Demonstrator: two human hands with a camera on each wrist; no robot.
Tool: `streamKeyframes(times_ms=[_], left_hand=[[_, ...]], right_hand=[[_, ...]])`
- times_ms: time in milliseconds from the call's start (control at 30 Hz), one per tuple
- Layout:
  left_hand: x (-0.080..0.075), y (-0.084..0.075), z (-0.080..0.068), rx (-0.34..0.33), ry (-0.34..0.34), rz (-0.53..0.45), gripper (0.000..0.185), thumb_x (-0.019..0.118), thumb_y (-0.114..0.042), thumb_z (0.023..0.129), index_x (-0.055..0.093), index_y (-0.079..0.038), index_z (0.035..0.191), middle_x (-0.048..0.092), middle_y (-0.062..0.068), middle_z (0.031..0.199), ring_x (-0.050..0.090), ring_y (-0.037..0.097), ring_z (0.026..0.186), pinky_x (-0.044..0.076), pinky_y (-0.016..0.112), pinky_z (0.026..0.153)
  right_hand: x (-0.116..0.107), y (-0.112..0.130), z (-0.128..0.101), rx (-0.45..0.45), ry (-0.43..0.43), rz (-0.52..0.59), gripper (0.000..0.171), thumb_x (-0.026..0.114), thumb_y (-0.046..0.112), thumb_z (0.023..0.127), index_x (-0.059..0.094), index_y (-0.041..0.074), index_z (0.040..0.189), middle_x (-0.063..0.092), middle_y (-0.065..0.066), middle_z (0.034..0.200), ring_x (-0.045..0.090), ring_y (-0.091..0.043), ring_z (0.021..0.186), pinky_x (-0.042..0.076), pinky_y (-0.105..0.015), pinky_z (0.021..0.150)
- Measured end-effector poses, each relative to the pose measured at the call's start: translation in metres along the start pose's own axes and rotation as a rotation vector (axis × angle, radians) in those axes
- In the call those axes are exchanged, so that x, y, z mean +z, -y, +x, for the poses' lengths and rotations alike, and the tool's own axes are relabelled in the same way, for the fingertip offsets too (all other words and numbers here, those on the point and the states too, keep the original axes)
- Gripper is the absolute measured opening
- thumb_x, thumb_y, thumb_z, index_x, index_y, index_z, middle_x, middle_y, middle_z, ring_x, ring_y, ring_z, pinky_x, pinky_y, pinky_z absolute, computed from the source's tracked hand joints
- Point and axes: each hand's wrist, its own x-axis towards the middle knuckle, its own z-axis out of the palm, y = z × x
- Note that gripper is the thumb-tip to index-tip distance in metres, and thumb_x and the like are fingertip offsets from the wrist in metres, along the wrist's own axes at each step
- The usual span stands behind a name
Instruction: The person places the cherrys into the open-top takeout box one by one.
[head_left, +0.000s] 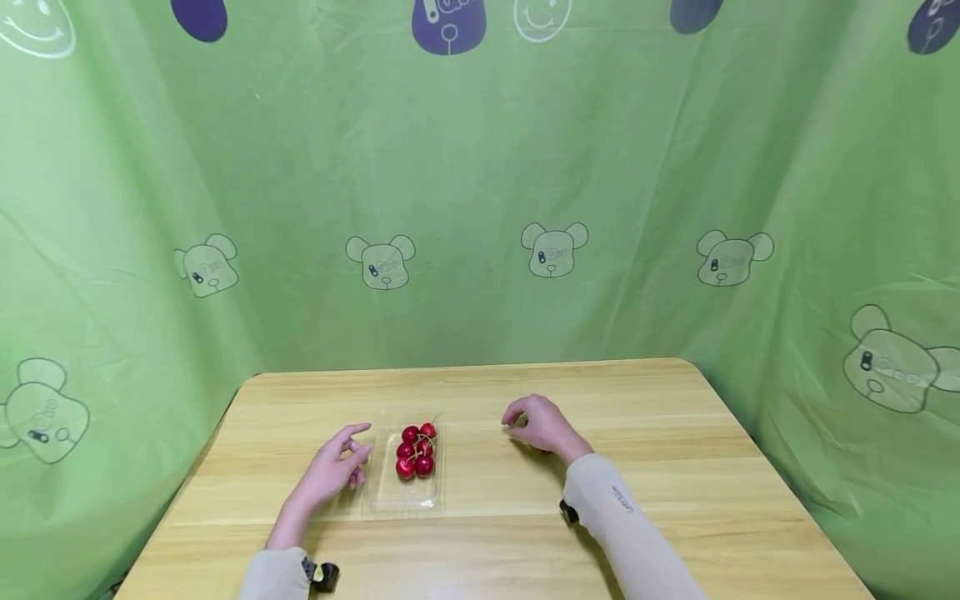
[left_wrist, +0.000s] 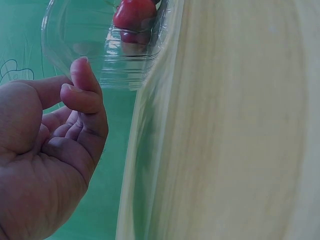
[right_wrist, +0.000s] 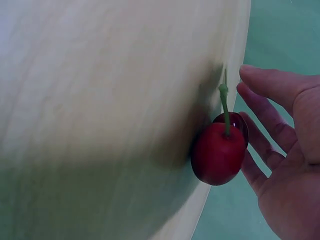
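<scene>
A clear plastic box sits left of the table's middle. Several red cherries with green stems lie in it. My left hand is at the box's left side, its fingers loosely bent and holding nothing. In the left wrist view its fingertips overlap the corner of the clear box. Over the table to the right of the box is my right hand, its thumb and fingers apart. Two more cherries are beside that hand in the right wrist view, the nearer with its green stem up; the head view mostly hides them.
The light wooden table has rounded far corners. Green curtains printed with bear heads hang behind it and on both sides. A small black device is strapped at the left wrist, another at the right.
</scene>
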Motion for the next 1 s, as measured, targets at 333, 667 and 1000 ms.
streamKeyframes(times_ms=[333, 667, 1000], left_hand=[[-0.001, 0.002, 0.0, 0.004, 0.009, -0.003, 0.053, 0.061, -0.013, 0.105, 0.044, -0.006, 0.154, 0.064, 0.02, 0.097, 0.063, 0.02, 0.061, 0.055, 0.028, 0.053], [-0.001, 0.002, -0.001, 0.008, 0.012, -0.02, 0.053, 0.062, -0.016, 0.105, 0.045, -0.006, 0.154, 0.064, 0.021, 0.098, 0.064, 0.021, 0.062, 0.055, 0.028, 0.053], [-0.001, 0.0, -0.001, 0.002, 0.002, -0.025, 0.053, 0.063, -0.017, 0.104, 0.046, -0.008, 0.153, 0.064, 0.021, 0.097, 0.064, 0.022, 0.062, 0.054, 0.028, 0.053]], right_hand=[[0.006, -0.003, 0.002, -0.073, 0.008, -0.063, 0.011, 0.083, 0.002, 0.084, 0.079, 0.011, 0.087, 0.076, -0.003, 0.093, 0.067, -0.023, 0.095, 0.054, -0.047, 0.095], [0.008, -0.008, 0.006, -0.062, 0.007, -0.122, 0.019, 0.081, 0.005, 0.087, 0.074, 0.019, 0.076, 0.069, 0.005, 0.081, 0.059, -0.021, 0.089, 0.049, -0.046, 0.096], [0.008, -0.011, 0.008, -0.078, 0.036, -0.158, 0.019, 0.078, 0.009, 0.092, 0.071, 0.019, 0.078, 0.061, 0.007, 0.082, 0.051, -0.015, 0.088, 0.05, -0.039, 0.088]])
